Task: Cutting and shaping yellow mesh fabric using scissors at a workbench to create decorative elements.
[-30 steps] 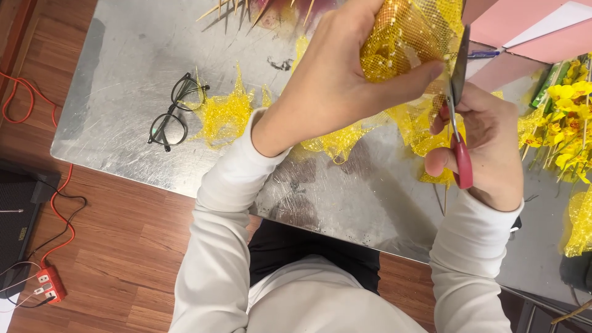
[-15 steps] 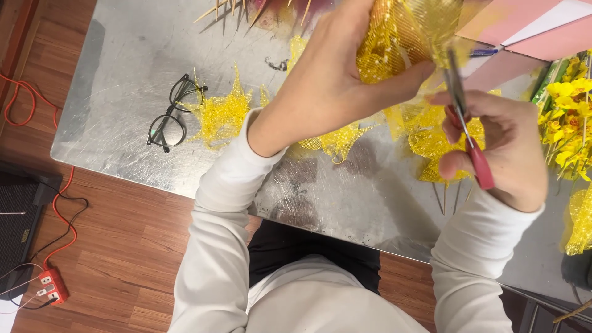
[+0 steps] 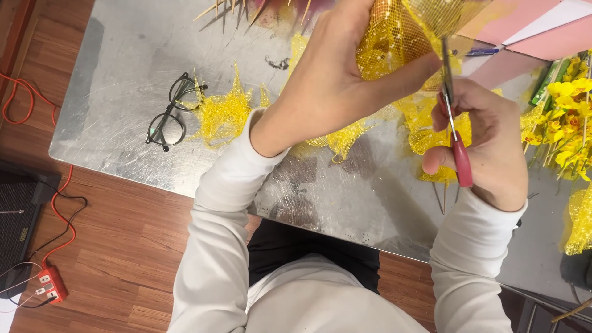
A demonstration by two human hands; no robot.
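My left hand (image 3: 333, 80) grips a bunch of yellow mesh netting (image 3: 394, 37) and holds it up above the metal table (image 3: 123, 55). Just right of it, my right hand (image 3: 487, 142) holds red-handled scissors (image 3: 455, 132), blades pointing up and touching the lower edge of the mesh beside my left thumb. Loose scraps of yellow mesh (image 3: 225, 114) lie on the table under and left of my hands.
Black-framed glasses (image 3: 172, 111) lie on the table's left part. Yellow artificial flowers (image 3: 567, 117) sit at the right edge, pink paper sheets (image 3: 530, 28) at the top right, wooden sticks (image 3: 246, 7) at the top. On the wooden floor lies a red power strip (image 3: 52, 283) with orange cable.
My right hand has tilted the scissors more upright and brought the blades closer to the mesh by my left thumb. My left hand keeps its hold on the mesh.
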